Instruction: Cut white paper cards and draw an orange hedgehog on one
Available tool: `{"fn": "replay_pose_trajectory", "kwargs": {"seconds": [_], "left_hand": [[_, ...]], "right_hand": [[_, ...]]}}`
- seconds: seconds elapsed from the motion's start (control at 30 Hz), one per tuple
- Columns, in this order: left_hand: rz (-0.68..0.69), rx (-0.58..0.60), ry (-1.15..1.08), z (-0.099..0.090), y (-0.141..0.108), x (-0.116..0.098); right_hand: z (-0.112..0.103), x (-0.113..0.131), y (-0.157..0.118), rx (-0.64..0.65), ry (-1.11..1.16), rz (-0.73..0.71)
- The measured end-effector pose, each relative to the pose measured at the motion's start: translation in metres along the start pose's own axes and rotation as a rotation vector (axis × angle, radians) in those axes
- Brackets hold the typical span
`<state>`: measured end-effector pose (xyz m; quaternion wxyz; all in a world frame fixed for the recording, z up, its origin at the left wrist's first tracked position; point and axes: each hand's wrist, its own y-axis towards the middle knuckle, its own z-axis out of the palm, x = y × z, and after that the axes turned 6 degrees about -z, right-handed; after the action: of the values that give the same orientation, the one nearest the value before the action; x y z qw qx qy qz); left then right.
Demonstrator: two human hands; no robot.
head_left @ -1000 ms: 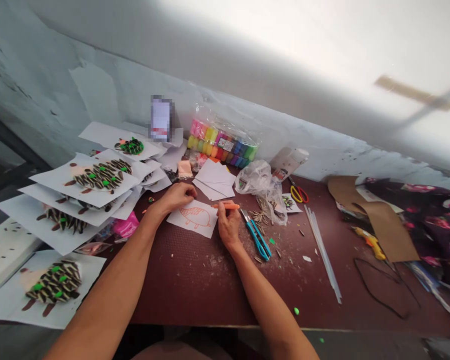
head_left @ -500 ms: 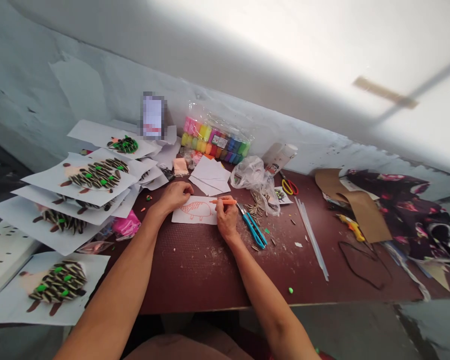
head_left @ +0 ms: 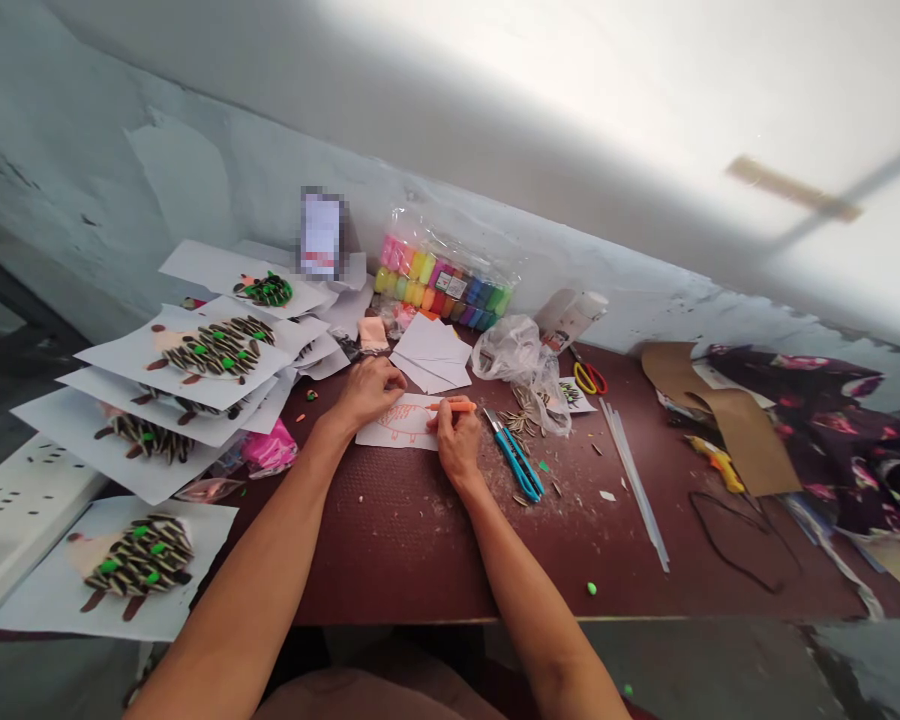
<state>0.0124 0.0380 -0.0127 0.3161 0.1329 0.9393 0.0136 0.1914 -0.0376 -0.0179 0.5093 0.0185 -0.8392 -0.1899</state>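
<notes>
My right hand is closed round an orange marker, its tip pointing left over a small white paper. On that paper is an orange outline of a hedgehog-like animal with short strokes on its body and little feet; part of it is hidden by my hands. My left hand rests on the paper's upper left corner, fingers loosely bent, holding nothing visible. Just right of my right hand lies a blue utility knife. Behind the drawing, several blank white papers overlap.
Stacked sheets with seed-covered hedgehogs fill the left side. At the back are a pack of coloured clay and a plastic bag. To the right lie scissors, glue sticks, a yellow glue gun and patterned cloth.
The whole view has shifted slightly. My left hand sits a little further over the drawing, and the marker tip has moved slightly left across the paper.
</notes>
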Motion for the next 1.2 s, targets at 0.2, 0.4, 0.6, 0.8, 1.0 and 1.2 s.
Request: {"fn": "replay_pose_trajectory", "kwargs": {"seconds": [0.2, 0.4, 0.6, 0.8, 1.0, 1.2], "left_hand": [[-0.056, 0.123, 0.008, 0.0041, -0.0045, -0.0052], [-0.056, 0.138, -0.014, 0.0036, -0.0026, -0.0013], [-0.055, 0.142, -0.021, 0.0041, -0.0016, -0.0011], [-0.053, 0.140, -0.018, 0.0031, -0.0014, -0.0025], [-0.050, 0.142, -0.018, 0.0009, -0.0016, -0.0046], [-0.068, 0.112, -0.019, 0.0026, -0.0030, -0.0071]], "right_hand": [[0.0014, -0.0059, -0.0011, 0.008, -0.030, -0.069], [0.0015, -0.0086, 0.0000, 0.043, -0.083, -0.181], [0.0005, -0.0081, 0.0005, 0.076, -0.104, -0.194], [0.0005, -0.0076, 0.0000, 0.086, -0.111, -0.195], [0.0003, -0.0061, 0.0006, 0.107, -0.108, -0.194], [-0.0001, -0.0060, 0.0007, 0.123, -0.130, -0.192]]}}
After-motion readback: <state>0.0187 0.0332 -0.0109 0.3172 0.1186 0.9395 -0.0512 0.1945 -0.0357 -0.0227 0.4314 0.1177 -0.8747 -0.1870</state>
